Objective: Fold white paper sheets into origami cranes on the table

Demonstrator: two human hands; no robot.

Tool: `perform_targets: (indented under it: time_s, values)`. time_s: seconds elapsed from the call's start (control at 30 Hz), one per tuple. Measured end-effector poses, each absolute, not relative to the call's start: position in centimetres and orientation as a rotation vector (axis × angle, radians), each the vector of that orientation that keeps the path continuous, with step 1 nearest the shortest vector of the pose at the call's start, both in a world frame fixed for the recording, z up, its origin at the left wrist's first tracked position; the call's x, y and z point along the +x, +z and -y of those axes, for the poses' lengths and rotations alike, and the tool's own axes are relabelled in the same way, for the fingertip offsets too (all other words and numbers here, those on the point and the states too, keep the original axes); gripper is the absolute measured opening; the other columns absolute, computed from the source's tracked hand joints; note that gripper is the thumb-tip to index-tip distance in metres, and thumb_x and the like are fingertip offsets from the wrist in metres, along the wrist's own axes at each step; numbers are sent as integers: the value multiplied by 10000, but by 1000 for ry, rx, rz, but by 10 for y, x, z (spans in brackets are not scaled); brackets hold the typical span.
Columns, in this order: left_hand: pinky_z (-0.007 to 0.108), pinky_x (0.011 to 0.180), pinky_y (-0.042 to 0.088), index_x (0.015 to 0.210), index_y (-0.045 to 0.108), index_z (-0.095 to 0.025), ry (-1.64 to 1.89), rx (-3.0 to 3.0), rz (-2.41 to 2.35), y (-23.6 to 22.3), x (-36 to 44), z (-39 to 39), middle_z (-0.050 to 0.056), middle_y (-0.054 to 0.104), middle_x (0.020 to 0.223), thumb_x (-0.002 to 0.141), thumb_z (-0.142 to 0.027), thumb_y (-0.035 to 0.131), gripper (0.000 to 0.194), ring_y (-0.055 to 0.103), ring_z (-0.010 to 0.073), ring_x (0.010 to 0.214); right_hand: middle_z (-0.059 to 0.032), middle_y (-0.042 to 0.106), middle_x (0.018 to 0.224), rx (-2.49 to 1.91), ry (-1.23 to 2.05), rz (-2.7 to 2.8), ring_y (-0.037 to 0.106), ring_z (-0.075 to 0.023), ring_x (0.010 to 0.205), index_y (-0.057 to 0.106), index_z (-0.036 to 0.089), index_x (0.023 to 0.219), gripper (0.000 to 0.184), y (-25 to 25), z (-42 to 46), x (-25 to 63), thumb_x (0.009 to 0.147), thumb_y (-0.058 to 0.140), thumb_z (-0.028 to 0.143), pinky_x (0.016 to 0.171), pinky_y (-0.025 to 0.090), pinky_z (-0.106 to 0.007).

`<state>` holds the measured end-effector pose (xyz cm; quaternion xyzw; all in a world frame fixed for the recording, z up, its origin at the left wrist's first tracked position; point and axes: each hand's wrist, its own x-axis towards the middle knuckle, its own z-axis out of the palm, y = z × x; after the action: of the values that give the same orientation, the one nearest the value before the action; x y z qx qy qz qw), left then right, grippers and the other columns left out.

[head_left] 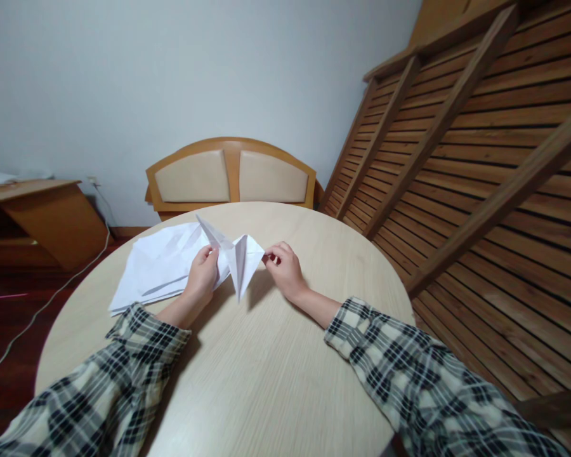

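Note:
A folded white paper figure (242,259) with pointed flaps, shaped like an origami crane, is held above the table between both hands. My left hand (203,274) pinches its left part, thumb on top. At its right tip, my right hand (284,270) grips the point between thumb and fingers. One flap points down toward the tabletop and another sticks up to the upper left. Behind and left of my left hand lies a stack of white paper sheets (147,266), partly covered by that hand.
The round light-wood table (276,381) fills the middle. Behind it stands a wooden headboard (232,168) with beige panels. A slatted wooden frame (476,190) leans on the right. At left are a wooden desk (52,216) and a white cable (52,298) on the dark floor.

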<state>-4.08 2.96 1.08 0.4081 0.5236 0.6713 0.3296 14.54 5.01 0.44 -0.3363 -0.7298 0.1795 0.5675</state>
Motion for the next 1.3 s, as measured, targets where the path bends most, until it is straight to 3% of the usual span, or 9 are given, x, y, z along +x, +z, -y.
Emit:
perform_targets:
  time_s: [0.13,0.27,0.43,0.63,0.73,0.83,1.0,1.13,1.3]
  values:
    - [285,632,443,829,635,-161,1804,1106,-1457,15,-41,-28,56,653,802,781,-220,499,156,556,184,706,-43,619,831,-911,321,1708,552,-203,836,587,202,796,99,5,-52,148,843,510,164,798,447,-377]
    - [287,666,436,820,619,-158,1818,1168,-1562,20,-41,-25,50,636,787,835,-301,508,182,545,183,734,-42,647,846,-897,611,1640,586,-198,774,561,226,969,113,-1,-52,147,910,469,254,723,454,-342]
    - [287,667,411,841,613,-157,1799,1218,-1607,16,-46,-26,28,615,756,841,-297,499,180,528,170,699,-1,612,721,-893,757,1669,551,-177,634,472,232,1229,360,-7,-56,149,883,550,292,674,469,-342]
    - [304,665,409,857,599,-169,1784,1423,-1727,14,-49,-26,38,615,770,848,-269,481,155,542,190,725,-102,518,1235,-841,325,1814,556,-241,1053,413,290,1357,651,1,-47,147,767,686,251,993,427,-470]
    - [303,650,404,894,590,-177,1779,1550,-1736,16,-48,-24,35,609,764,860,-284,471,164,537,187,702,-113,460,1324,-811,205,1868,461,-283,1236,392,301,1390,740,7,-38,145,730,718,226,1070,358,-499]
    - [303,637,386,923,588,-191,1735,1691,-1749,16,-47,-21,25,597,742,883,-318,453,190,527,183,675,-92,471,1332,-787,144,1875,431,-285,1274,476,313,1325,645,12,-32,145,735,700,179,1081,330,-512]
    - [307,621,353,977,599,-206,1635,1824,-1819,16,-49,-19,38,620,763,903,-345,441,223,538,189,668,-47,620,1065,-755,240,1816,554,-238,1055,648,266,893,72,17,-33,145,879,578,257,968,404,-475]
    - [312,617,346,996,603,-204,1638,1851,-1844,19,-52,-18,37,615,738,913,-353,431,242,537,190,660,-47,631,880,-733,557,1618,576,-204,890,616,229,839,184,10,-46,145,922,473,309,840,467,-388]
    - [299,630,365,911,601,-193,1718,1821,-1730,22,-55,-20,27,602,746,902,-350,438,227,519,174,682,-9,613,730,-789,1149,1255,569,-152,707,583,198,758,209,-2,-64,146,832,579,393,737,500,-313]
